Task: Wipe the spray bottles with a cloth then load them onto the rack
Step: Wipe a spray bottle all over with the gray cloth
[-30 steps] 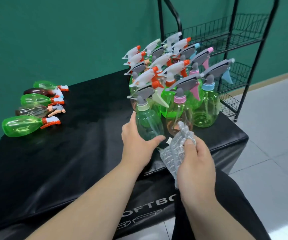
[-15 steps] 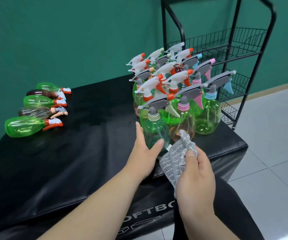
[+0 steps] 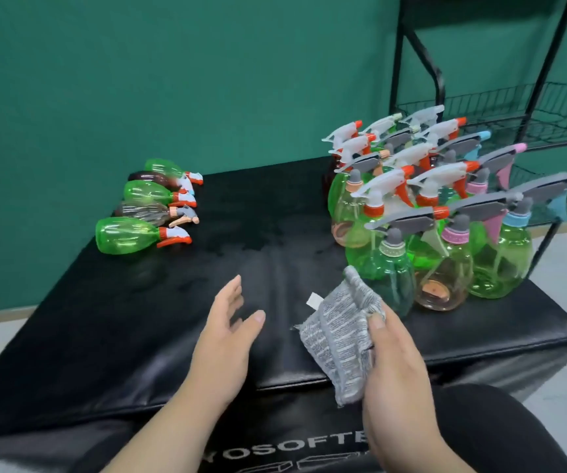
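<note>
The right hand (image 3: pixel 398 356) grips a grey cloth (image 3: pixel 338 332) near the upright spray bottles (image 3: pixel 428 213); the left hand (image 3: pixel 227 332) hovers spread, empty, over the black table (image 3: pixel 104 319).

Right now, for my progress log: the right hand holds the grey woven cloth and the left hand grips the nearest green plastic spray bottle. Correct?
No: the head view shows the left hand open, clear of the green plastic spray bottle; the right hand holds the grey woven cloth.
</note>
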